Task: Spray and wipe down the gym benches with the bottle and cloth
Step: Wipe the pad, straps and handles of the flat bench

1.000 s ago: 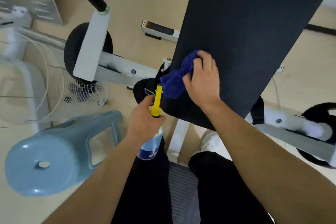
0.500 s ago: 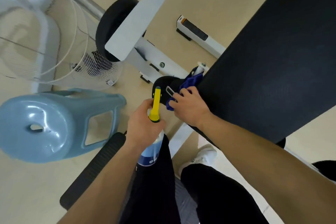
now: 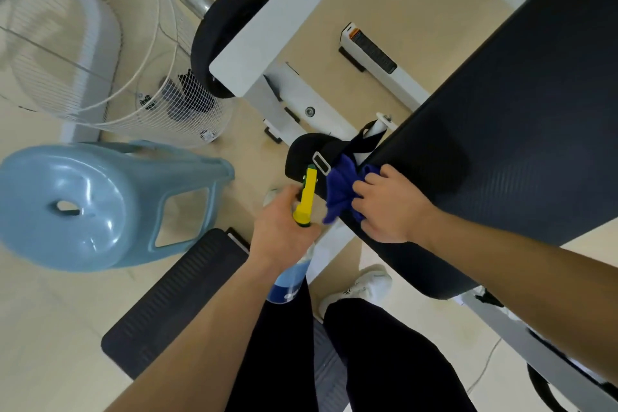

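**Desk:** What does the centre of the frame show?

**Photographer:** A person's right hand [image 3: 391, 207] grips a bunched cloth [image 3: 341, 191] against the lower left edge of a black bench pad [image 3: 518, 144], fingers curled over the fabric. Just left of it, the left hand [image 3: 281, 231] is wrapped round the neck of a spray bottle [image 3: 290, 281]. Its yellow trigger head [image 3: 307, 199] points up-frame, beside the cloth.

**Desk:** Anything that could go wrong?

**Photographer:** The cloth looks soft and floppy, and a loose tail hangs off the pad's edge near a metal strap buckle [image 3: 321, 162]. A wipe along that edge could snag there. The nozzle sits near the right knuckles, so a squeeze now would likely wet hand or floor rather than pad.

**Desk:** Surfaces?

**Photographer:** The pad is matte, finely ribbed, with rounded corners, and probably grippy under cloth. The bottle body is translucent blue plastic. At left sits a glossy pale-blue plastic stool [image 3: 83, 207], with a white wire-caged fan [image 3: 160, 77] above it in the upper left.
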Available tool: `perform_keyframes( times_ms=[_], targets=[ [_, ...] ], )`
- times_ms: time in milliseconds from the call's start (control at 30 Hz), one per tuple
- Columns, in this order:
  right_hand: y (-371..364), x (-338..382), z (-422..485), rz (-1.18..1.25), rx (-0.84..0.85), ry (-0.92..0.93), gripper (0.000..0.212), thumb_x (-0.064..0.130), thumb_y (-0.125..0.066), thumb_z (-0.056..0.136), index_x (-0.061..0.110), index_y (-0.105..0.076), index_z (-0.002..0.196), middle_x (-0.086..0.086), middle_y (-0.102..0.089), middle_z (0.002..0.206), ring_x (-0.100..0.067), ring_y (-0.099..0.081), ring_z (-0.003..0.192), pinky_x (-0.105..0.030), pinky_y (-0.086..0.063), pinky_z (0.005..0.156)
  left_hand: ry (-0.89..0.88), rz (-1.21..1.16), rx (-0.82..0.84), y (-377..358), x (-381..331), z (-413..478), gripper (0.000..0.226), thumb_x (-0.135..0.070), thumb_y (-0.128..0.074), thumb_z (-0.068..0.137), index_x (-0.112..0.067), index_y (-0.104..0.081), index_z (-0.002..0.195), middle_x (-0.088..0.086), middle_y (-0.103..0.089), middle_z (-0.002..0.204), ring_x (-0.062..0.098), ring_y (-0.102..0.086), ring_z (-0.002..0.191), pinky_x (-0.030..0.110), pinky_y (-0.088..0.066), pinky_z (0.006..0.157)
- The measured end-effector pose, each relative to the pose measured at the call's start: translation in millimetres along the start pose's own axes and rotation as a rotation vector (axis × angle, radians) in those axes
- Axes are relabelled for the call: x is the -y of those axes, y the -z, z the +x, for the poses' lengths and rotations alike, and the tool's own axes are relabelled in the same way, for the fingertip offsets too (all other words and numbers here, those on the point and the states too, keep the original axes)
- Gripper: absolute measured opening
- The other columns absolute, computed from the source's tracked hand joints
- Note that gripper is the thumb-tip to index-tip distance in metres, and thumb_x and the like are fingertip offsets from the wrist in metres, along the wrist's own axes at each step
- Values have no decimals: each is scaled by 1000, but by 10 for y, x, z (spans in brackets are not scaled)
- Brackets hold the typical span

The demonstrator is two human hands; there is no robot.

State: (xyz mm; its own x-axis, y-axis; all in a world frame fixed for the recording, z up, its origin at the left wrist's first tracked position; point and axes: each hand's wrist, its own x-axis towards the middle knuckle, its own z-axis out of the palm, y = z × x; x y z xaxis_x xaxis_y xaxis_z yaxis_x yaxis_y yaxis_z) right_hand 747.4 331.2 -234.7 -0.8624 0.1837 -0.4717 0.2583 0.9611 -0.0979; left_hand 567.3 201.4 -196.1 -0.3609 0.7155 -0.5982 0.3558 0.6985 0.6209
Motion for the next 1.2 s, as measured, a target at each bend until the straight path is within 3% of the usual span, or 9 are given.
perform_keyframes(
  times_ms=[100, 300, 433, 567, 667, 833, 1000, 1133, 1200],
  targets=[
    [-116, 138, -65, 14, 83, 26, 35, 48, -46, 87, 23, -69, 97, 1, -56, 95, -24, -50, 89, -44, -32, 83, 11, 6, -6, 4, -14, -15, 40, -11, -72, 76, -24, -58, 112, 7, -65, 88, 22, -58, 79, 19, -41, 62],
    [-202, 281, -412, -8, 249, 87, 35, 44, -46, 90, 20, -63, 109, -4, -55, 113, -28, -48, 103, -48, -35, 91, 32, 13, -7, 59, -43, -51, 49, -13, -74, 75, -28, -57, 118, 4, -64, 95, 23, -59, 86, 32, -45, 73],
    [-225, 287, -536, -27, 177, 15, 39, 33, -57, 90, 16, -54, 124, -14, -39, 147, -37, -39, 129, -55, -35, 101, 23, 24, -6, 75, -72, -102, 50, -13, -75, 74, -28, -57, 119, 1, -63, 96, 21, -58, 87, 31, -42, 74],
    [-282, 374, -356, 8, 115, 100, 75, 17, -54, 95, 25, -13, 158, -12, -1, 167, -38, -5, 152, -57, -13, 121, -6, 1, 10, 70, -120, -169, 42, -17, -75, 78, -28, -57, 114, 0, -64, 92, 20, -58, 82, 26, -43, 67],
    [-424, 408, -355, -74, 154, 65, 74, 21, -40, 102, 17, 8, 159, -10, 15, 166, -33, 13, 152, -50, 8, 120, -35, 5, 9, 72, -141, -193, 38, -17, -75, 79, -31, -56, 109, 2, -65, 89, 20, -59, 81, 26, -44, 67],
    [-666, 414, -832, -86, 316, 68, 68, 20, -36, 105, 12, 6, 159, -7, 19, 165, -33, 16, 152, -48, 9, 119, -17, 29, 21, 123, -128, -203, 43, -15, -73, 76, -34, -54, 110, 2, -64, 89, 21, -58, 81, 27, -41, 65],
    [-658, 316, -1131, -52, 427, 138, 65, 16, -46, 102, 12, -16, 159, -4, 4, 168, -33, 4, 154, -52, -1, 121, -42, 66, 56, 134, -252, -210, 42, -16, -72, 75, -37, -52, 105, 0, -63, 85, 13, -55, 76, 24, -37, 62],
    [-257, -40, -1008, -101, 248, 30, 60, 17, -45, 102, 14, -23, 158, -4, -2, 168, -32, -3, 154, -53, -7, 121, -85, 99, 74, 92, -408, -172, 41, -18, -75, 77, -39, -51, 102, -11, -57, 73, 4, -53, 71, 16, -33, 60],
    [-56, -341, -941, -84, 120, -123, 63, 18, -47, 100, 18, -22, 158, -2, -6, 167, -31, -7, 154, -51, -12, 121, -102, 100, 90, 60, -493, -138, 40, -17, -76, 79, -35, -54, 106, -12, -56, 71, 3, -53, 68, 15, -33, 60]
  ],
)
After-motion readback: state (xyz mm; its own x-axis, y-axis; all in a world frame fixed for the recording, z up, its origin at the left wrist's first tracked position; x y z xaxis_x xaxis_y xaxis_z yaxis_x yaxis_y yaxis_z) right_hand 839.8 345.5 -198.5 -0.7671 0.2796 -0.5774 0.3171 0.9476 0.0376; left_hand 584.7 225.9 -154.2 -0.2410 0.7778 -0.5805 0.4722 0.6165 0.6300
